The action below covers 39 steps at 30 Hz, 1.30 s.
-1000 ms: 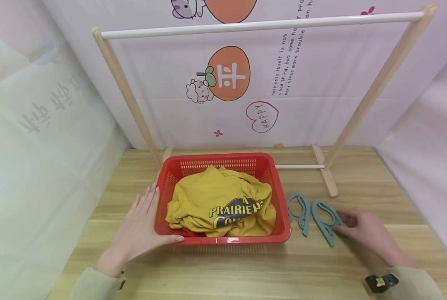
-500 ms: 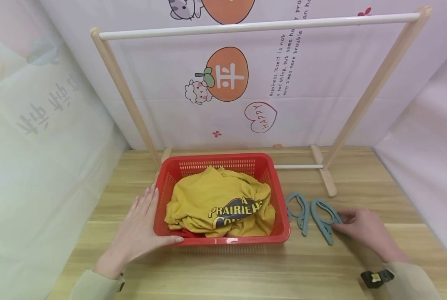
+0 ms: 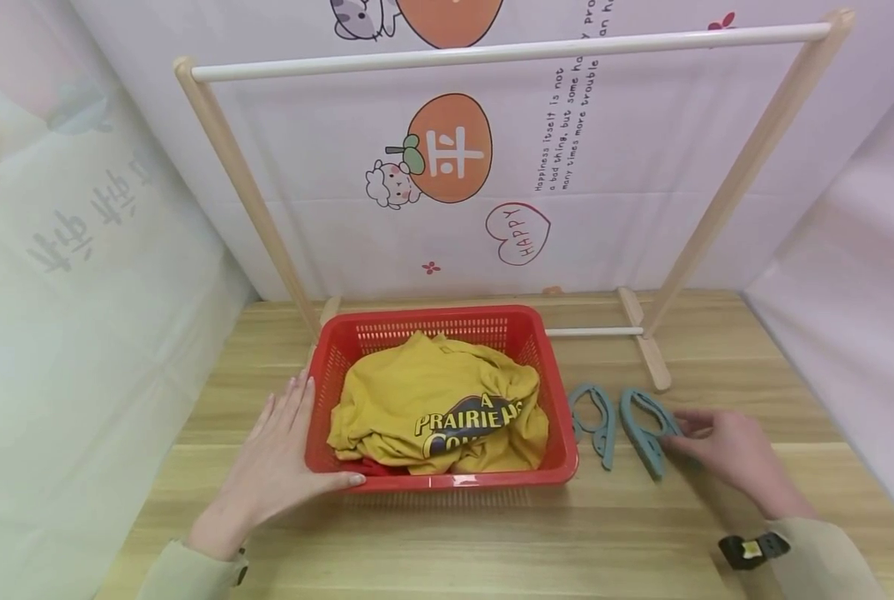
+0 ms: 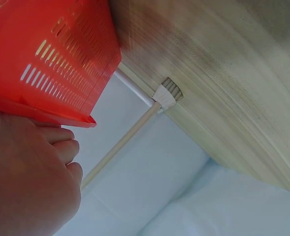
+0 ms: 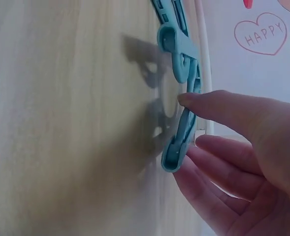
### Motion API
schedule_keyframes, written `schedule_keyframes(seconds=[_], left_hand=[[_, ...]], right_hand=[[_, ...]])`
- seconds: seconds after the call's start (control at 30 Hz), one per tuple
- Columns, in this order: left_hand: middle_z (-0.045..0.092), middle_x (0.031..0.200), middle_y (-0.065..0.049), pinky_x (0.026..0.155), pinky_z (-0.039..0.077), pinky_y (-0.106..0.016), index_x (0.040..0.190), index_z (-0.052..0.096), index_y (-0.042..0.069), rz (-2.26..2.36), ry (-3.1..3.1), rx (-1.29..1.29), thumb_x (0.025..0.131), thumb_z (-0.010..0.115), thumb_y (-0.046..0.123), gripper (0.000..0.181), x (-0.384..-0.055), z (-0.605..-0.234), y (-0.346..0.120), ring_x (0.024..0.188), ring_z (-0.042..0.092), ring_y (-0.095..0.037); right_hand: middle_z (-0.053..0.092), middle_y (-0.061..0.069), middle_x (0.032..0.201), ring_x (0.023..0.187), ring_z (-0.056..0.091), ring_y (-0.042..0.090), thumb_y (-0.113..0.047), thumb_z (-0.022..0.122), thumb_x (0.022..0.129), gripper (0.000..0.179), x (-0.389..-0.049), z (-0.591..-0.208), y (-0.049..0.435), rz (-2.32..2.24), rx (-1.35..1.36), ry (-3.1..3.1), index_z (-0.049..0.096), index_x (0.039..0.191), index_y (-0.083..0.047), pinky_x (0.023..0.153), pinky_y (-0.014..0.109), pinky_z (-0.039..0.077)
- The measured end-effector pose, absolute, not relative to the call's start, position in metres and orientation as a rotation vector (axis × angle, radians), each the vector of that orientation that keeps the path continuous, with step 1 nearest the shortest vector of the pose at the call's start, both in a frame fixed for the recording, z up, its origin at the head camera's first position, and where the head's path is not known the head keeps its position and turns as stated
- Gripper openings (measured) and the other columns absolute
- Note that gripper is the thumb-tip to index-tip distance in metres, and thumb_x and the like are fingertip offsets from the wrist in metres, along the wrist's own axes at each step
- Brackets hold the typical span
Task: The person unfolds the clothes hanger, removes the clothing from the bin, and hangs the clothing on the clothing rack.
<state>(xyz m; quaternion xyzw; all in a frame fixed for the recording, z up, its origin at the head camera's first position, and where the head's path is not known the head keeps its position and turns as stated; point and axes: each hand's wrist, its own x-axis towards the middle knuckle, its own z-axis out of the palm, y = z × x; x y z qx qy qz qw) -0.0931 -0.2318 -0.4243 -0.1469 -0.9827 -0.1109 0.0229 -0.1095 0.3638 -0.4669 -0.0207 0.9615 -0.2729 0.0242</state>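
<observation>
Your right hand (image 3: pixel 739 458) pinches a blue hanger (image 3: pixel 645 450), just right of a second hanger (image 3: pixel 606 442) beside the red basket (image 3: pixel 461 481) of yellow cloth (image 3: pixel 417 387), while your left hand (image 3: pixel 270 462), thumb apart from straight fingers, rests against the basket's front-left corner.

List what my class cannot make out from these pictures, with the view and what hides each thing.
Red cloth, head view: mostly covered by the yellow printed garment, so its shape is unclear.
Lettering on that garment, head view: folds hide some of it.
Second folding hanger, head view: its left end is hidden by the red basket.
Held folding hanger, right wrist view: its upper end is cut off by the top edge.
</observation>
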Motion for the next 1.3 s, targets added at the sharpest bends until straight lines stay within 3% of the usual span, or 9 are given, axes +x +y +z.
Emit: schedule_keyframes(seconds=[0.2,0.37,0.67,0.9,1.3], left_hand=[[0.009,0.168,-0.019,0.123,0.005,-0.047,0.161,0.010,-0.002,-0.339,-3.034,-0.451,0.072,0.059,0.090,0.137,-0.093,-0.425,-0.232,0.153,0.009,-0.037],[0.009,0.168,-0.019,0.123,0.003,-0.045,0.161,0.009,-0.002,-0.336,-3.038,-0.456,0.072,0.057,0.092,0.138,-0.093,-0.424,-0.232,0.153,0.008,-0.037],[0.011,0.167,-0.020,0.123,0.003,-0.046,0.161,0.011,-0.002,-0.350,-3.036,-0.465,0.072,0.059,0.090,0.137,-0.094,-0.424,-0.232,0.153,0.009,-0.037],[0.011,0.167,-0.021,0.124,0.002,-0.045,0.161,0.009,-0.002,-0.340,-3.040,-0.475,0.073,0.058,0.090,0.136,-0.094,-0.424,-0.232,0.153,0.009,-0.037],[0.011,0.167,-0.021,0.123,0.005,-0.047,0.161,0.010,-0.002,-0.354,-3.046,-0.470,0.073,0.059,0.089,0.136,-0.094,-0.425,-0.232,0.153,0.008,-0.036]], right_hand=[[0.074,0.022,0.100,0.081,0.073,0.031,-0.028,0.082,0.088,0.054,-0.112,-0.461,0.363,-0.920,-0.102,2.996,0.065,0.124,0.008,0.066,0.047,0.059],[0.070,0.026,0.111,0.083,0.072,0.033,-0.026,0.080,0.091,0.051,-0.116,-0.448,0.359,-0.934,-0.135,3.044,0.065,0.127,0.006,0.056,0.035,0.057],[0.073,0.022,0.108,0.078,0.073,0.031,-0.028,0.081,0.090,0.046,-0.126,-0.425,0.348,-0.941,-0.182,3.150,0.070,0.124,0.002,0.049,0.029,0.052],[0.075,0.018,0.104,0.081,0.073,0.031,-0.036,0.080,0.090,0.051,-0.131,-0.407,0.332,-0.957,-0.147,3.166,0.070,0.125,0.000,0.053,0.029,0.051],[0.076,0.012,0.094,0.078,0.072,0.026,-0.037,0.083,0.087,0.050,-0.138,-0.390,0.302,-1.096,-0.140,3.137,0.073,0.124,-0.005,0.049,0.030,0.052]])
